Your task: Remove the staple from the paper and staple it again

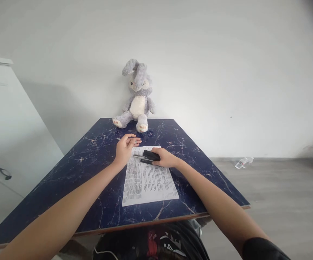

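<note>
A black stapler [151,155] is held in my right hand [165,158] over the upper part of a printed sheet of paper [151,184]. Its silvery inner rail sticks out to the left, between the black top and the black base. My left hand [125,148] is raised at the sheet's upper left corner, fingers pointing right and drawn together around a small, pale item too small to make out. The sheet lies flat on the dark blue marbled table [91,162].
A grey plush rabbit [138,97] sits at the table's far edge against the wall. To the left stands a white cabinet [10,119] with a dark handle. A clear plastic object [243,163] lies on the floor at the right.
</note>
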The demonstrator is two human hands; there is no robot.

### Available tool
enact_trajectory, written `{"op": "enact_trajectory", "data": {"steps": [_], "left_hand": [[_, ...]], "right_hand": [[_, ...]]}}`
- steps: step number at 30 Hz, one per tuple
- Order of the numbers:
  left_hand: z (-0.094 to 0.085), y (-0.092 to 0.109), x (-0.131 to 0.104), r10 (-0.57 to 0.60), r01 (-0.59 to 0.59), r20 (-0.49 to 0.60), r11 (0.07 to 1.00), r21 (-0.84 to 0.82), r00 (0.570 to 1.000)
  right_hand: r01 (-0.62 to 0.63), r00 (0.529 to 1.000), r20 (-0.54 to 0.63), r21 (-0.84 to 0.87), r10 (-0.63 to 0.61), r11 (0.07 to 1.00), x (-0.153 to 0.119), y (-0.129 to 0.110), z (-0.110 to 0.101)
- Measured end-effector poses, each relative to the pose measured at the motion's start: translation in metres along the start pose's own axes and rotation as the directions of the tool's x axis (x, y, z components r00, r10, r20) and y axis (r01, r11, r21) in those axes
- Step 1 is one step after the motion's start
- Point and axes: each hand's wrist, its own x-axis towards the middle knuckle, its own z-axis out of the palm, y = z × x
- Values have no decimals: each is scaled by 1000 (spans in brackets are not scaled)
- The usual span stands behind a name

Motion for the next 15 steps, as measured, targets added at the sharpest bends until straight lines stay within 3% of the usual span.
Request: {"op": "enact_trajectory", "data": {"steps": [2, 4, 7, 9, 11, 15], "left_hand": [[6, 6, -5, 76, -76, 89, 997, -6, 993], [11, 8, -10, 108, -107, 171, 994, -20, 979], [18, 7, -18, 139, -150, 273, 989, 17, 952], [21, 6, -22, 149, -176, 307, 982, 62, 940], [23, 7, -25, 138, -171, 332, 983, 72, 933], [17, 12, -21, 120, -168, 386, 981, 93, 915]], "right_hand": [[124, 979, -160, -20, -125, 992, 0, -6, 0], [244, 912, -320, -76, -256, 967, 0, -12, 1], [377, 808, -413, -185, -420, 908, 1, -19, 5], [386, 769, -448, -242, -456, 890, 1, -23, 9], [356, 764, -458, -288, -454, 889, 2, -24, 11], [277, 798, -429, -363, -423, 890, 5, -13, 7]]}}
